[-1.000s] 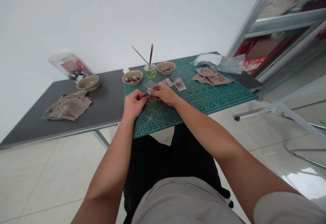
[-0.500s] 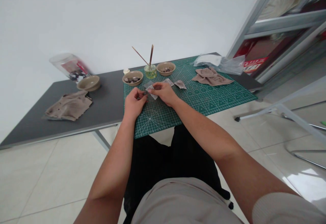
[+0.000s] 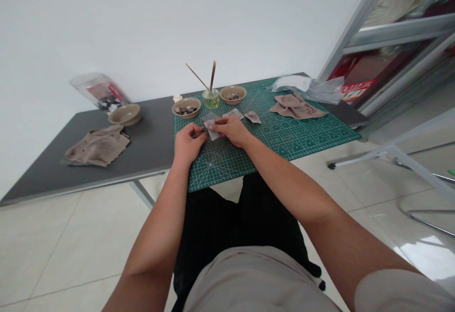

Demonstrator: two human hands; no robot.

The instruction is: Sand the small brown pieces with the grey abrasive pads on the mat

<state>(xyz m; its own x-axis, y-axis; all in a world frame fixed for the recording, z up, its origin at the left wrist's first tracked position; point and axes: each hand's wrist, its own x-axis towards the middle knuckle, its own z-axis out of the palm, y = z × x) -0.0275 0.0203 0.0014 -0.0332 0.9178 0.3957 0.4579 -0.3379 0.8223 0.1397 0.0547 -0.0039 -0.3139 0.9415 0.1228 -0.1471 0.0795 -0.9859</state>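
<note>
My left hand (image 3: 190, 144) is closed, its fingertips pinching a small dark piece (image 3: 203, 130) that is mostly hidden. Opposite it, my right hand (image 3: 232, 130) grips a small stained whitish sheet (image 3: 212, 133), like paper or thin cloth, between thumb and fingers. The two hands are slightly apart over the green cutting mat (image 3: 227, 160). Just beyond them lie a stained whitish square (image 3: 233, 113) and another brownish one (image 3: 253, 117). A tan bowl (image 3: 186, 108) with several dark pieces stands behind my left hand.
Behind stand a glass jar (image 3: 212, 100) of yellowish liquid with sticks and a second bowl (image 3: 232, 95). To the right are a brown cloth (image 3: 296, 107) and a plastic bag (image 3: 323, 90). Leftward sit another cloth (image 3: 99, 147), a bowl (image 3: 125, 114) and a clear container (image 3: 95, 92).
My hands have drawn slightly apart, and more of the whitish sheet shows in my right hand. The dark piece stays in my left fingertips. The view has shifted a little.
</note>
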